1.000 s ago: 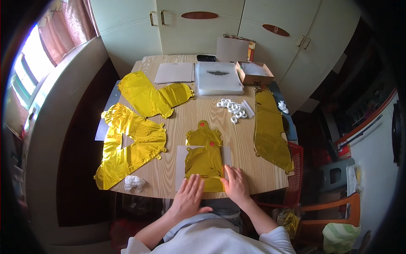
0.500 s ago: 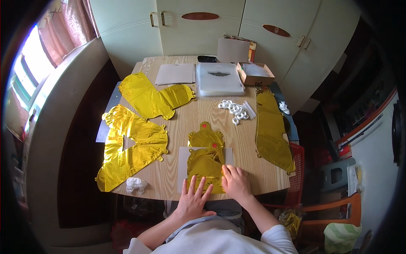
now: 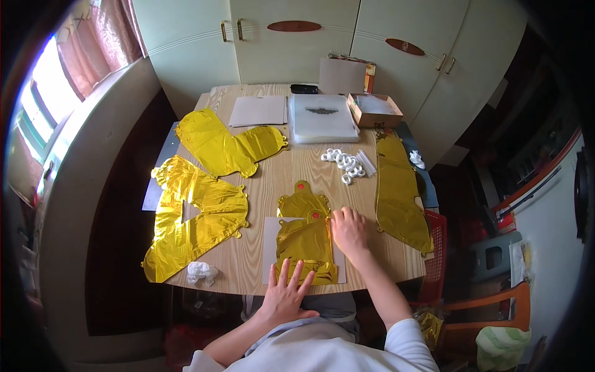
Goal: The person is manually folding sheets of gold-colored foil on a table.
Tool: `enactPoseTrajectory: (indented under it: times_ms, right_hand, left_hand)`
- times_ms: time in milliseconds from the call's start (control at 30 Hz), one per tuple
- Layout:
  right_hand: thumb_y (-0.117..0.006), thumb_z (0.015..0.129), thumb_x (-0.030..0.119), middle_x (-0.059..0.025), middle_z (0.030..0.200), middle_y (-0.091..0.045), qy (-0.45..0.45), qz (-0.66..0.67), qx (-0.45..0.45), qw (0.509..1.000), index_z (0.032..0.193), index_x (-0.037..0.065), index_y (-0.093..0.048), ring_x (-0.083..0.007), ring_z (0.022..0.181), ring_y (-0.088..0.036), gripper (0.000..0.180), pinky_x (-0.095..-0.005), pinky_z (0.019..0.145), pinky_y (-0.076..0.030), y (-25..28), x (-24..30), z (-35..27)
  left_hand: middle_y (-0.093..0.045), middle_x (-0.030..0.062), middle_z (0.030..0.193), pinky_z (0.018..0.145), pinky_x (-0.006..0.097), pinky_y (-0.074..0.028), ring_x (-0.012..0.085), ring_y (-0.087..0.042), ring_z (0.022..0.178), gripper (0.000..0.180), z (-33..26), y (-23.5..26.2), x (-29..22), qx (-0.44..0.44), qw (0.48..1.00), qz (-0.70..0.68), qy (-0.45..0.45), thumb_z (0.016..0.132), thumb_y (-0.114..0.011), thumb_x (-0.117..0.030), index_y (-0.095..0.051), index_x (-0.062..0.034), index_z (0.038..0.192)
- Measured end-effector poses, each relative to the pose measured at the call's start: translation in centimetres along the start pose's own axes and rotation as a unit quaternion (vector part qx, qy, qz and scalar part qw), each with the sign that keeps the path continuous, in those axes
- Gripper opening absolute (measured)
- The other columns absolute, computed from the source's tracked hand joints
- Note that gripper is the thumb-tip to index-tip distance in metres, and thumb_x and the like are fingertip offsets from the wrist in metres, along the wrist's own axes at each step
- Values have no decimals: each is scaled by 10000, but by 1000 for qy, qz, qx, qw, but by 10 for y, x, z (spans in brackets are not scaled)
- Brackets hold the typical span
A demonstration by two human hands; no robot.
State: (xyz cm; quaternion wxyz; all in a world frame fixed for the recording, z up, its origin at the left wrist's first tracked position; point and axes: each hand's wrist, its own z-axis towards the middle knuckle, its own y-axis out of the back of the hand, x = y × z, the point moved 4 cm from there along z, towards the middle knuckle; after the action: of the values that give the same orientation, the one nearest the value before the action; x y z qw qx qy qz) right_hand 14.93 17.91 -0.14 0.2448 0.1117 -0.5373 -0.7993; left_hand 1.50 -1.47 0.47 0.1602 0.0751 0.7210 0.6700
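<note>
gold foil (image 3: 305, 242), seemingly part-folded on pale card (image 3: 269, 248), is steadied beneath the spread left hand (image 3: 286, 301) and met by the curled right hand (image 3: 351, 232), grip unclear, while larger foils (image 3: 222, 204) leftward of both are left unfolded.

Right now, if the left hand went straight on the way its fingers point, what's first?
Likely the folded gold foil: the left hand overlaps its near edge, fingers pointing across it. Whether they touch is hard to judge from this view.
</note>
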Motion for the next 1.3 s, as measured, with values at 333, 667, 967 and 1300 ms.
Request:
enactPoseTrajectory:
  times_ms: [333, 667, 967, 1300]
  right_hand:
    - [-637, 871, 123, -120, 1022, -668, -108, 439, 244, 858, 1060, 2, -584, -233, 954, -649, 230, -343, 820, -516, -17, -41, 29]
    - [-564, 922, -5, -66, 978, -656, -235, 412, -58, 879, 1099, 10, -616, -144, 899, -611, 186, -277, 820, -494, 47, -163, 51]
    - [-613, 872, 47, -152, 1300, -530, -197, 13, 7, 980, 1176, 58, -612, -345, 1220, -493, 304, -440, 1025, -409, 23, -178, 21]
    - [-637, 905, 311, -93, 1404, -537, 206, 170, 86, 960, 1302, 132, -599, -284, 1326, -473, 436, -506, 1125, -315, 20, 45, -25]
  left_hand:
    - [-290, 252, 1541, 1172, 563, -160, 507, -209, 1428, 1034, 1, 1, 1, 2, 1000, -5, -9, 767, -496, -820, -335, -123, 1513]
    - [-317, 237, 1530, 1174, 573, -156, 505, -210, 1428, 1028, -1, -1, 2, -2, 1000, 8, -13, 772, -467, -840, -343, -132, 1507]
    - [-318, 233, 1532, 1175, 569, -155, 497, -215, 1430, 1021, 0, -1, 2, -3, 1000, 9, -16, 780, -446, -843, -337, -138, 1511]
    - [-326, 229, 1527, 1173, 567, -162, 493, -234, 1423, 1023, 1, 0, 1, -8, 1000, 12, -16, 765, -459, -844, -338, -157, 1514]
